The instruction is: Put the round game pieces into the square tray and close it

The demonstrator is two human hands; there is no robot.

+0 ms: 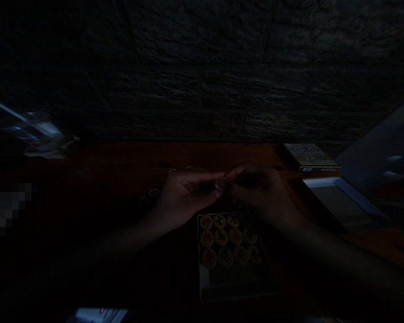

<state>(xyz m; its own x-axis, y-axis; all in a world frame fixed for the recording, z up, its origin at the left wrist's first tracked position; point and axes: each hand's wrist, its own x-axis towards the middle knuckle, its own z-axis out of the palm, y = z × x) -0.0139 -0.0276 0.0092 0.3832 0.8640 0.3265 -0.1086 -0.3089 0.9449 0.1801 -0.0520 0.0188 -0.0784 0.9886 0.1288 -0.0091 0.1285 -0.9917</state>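
Note:
Both hands meet above the far edge of an open box (239, 289) that holds rows of round xiangqi pieces (221, 237) with red and black characters. Between the fingertips is one small xiangqi piece (220, 183), turned on edge. My left hand (185, 193) pinches it with thumb and forefinger. My right hand (261, 188) closes its fingers on the other side of the same piece; its face cannot be read in the dim light. Several loose pieces (154, 193) lie on the table just left of and behind my left hand.
A wooden table (222, 152) runs back to a dark stone wall (202, 89). On the right lie a printed flat box (311, 156) and an open tray-like lid (340, 199). Glassware (45, 134) stands at the far left, and a bright flat object (101, 315) shows at the bottom edge.

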